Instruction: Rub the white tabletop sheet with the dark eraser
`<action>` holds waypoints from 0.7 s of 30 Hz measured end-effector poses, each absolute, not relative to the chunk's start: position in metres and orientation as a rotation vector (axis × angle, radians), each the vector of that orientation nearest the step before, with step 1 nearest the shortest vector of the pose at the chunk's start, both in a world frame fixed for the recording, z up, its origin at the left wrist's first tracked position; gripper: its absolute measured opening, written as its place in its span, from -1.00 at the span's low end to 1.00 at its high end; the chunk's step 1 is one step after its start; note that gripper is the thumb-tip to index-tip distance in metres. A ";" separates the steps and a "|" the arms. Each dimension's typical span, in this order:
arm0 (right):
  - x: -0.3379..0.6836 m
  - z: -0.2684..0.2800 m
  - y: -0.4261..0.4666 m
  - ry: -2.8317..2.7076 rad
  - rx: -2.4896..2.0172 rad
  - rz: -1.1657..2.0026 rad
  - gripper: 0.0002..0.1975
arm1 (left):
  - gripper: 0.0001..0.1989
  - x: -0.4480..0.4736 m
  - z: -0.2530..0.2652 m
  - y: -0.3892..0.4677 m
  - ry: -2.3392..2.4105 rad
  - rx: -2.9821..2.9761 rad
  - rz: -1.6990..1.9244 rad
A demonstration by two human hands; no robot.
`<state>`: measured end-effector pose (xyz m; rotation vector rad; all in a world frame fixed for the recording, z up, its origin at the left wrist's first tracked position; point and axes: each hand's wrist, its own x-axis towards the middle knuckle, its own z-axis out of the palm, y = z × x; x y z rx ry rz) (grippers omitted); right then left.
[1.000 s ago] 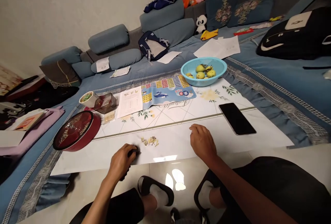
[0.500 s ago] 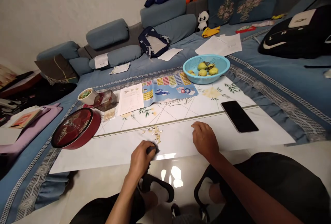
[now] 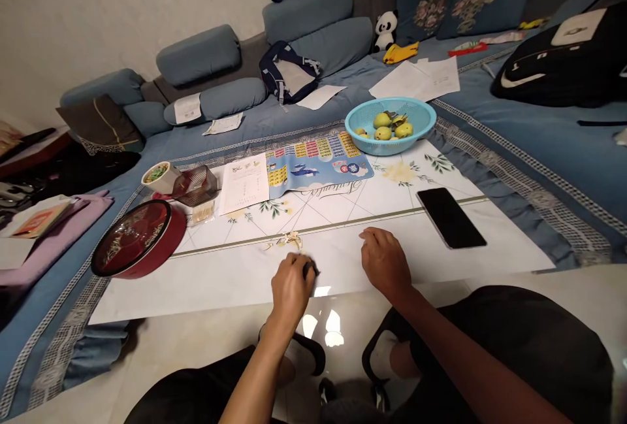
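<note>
My left hand (image 3: 290,285) is closed around a small dark object (image 3: 309,270) and rests on the white floral mat (image 3: 220,277) near its front edge. A little heap of small yellowish scraps (image 3: 289,240) lies just beyond that hand. My right hand (image 3: 385,262) lies knuckles up on the mat to the right, fingers curled, with nothing visible in it. A black phone (image 3: 450,217) lies face up further right on the mat.
A round red lidded tin (image 3: 137,239) sits at the mat's left end, with a cup (image 3: 159,178) and a dark clear box (image 3: 196,185) behind it. A blue basket of green fruit (image 3: 390,125), a printed sheet (image 3: 245,182) and a colourful chart (image 3: 316,161) lie further back. Cushions, papers and bags fill the blue bedding.
My left hand has slid rightward along the mat's front edge with the dark object, from left of the scraps to just below them. The right hand has stayed put.
</note>
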<state>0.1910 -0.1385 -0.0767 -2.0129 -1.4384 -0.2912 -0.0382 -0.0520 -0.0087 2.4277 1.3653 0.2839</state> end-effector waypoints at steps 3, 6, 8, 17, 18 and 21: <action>0.191 -0.076 -0.139 -1.448 -2.012 -0.293 -0.70 | -0.80 -0.020 -0.013 -0.038 1.395 2.423 0.405; 0.192 -0.075 -0.140 -1.458 -2.001 -0.292 -0.71 | -0.82 -0.050 -0.009 -0.005 1.393 2.240 0.630; 0.191 -0.075 -0.139 -1.459 -1.996 -0.295 -0.71 | -0.79 -0.088 -0.003 0.022 1.602 2.112 0.680; 0.191 -0.076 -0.138 -1.458 -2.021 -0.316 -0.71 | -0.62 -0.067 -0.007 0.031 1.978 2.202 0.267; 0.191 -0.076 -0.138 -1.457 -2.021 -0.321 -0.71 | -0.63 -0.053 -0.010 0.023 1.885 2.239 0.298; 0.191 -0.076 -0.139 -1.452 -2.015 -0.323 -0.72 | -0.67 -0.032 -0.010 0.013 1.591 2.255 0.396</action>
